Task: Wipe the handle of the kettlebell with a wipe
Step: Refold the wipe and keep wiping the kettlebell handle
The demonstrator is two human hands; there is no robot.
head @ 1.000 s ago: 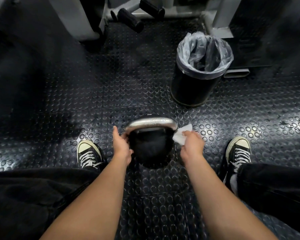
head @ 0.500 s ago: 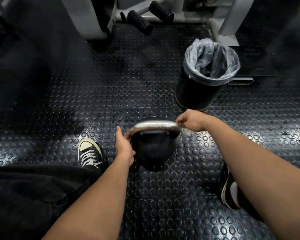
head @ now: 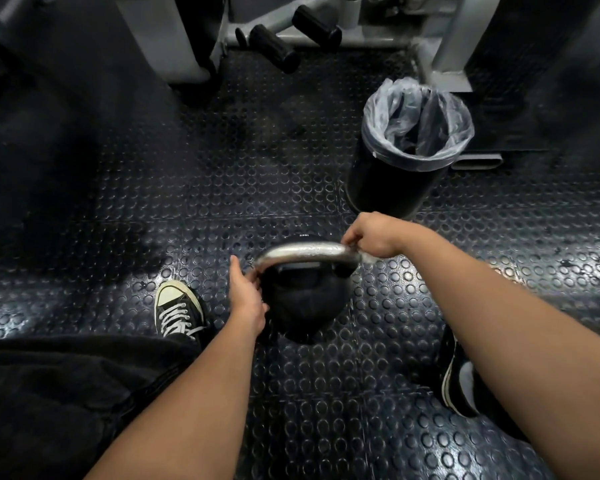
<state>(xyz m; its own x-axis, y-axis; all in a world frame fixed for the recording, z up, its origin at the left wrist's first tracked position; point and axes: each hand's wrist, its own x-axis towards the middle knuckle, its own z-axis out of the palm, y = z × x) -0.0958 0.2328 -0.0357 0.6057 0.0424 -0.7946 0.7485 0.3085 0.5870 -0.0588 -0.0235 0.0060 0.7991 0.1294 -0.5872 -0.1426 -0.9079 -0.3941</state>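
A black kettlebell stands on the studded rubber floor between my feet. Its shiny metal handle arches over the top. My left hand grips the left end of the handle and the ball's side. My right hand is closed over the right end of the handle, pressing a white wipe against it. Only a small crumpled corner of the wipe shows under my fingers.
A black bin with a clear liner stands just beyond my right hand. Grey gym machine frames and black foam rollers fill the back. My left shoe and right shoe flank the kettlebell.
My right hand lifted from beside the ball, carried the wipe up and closed over the right end of the handle. The left hand stayed put.
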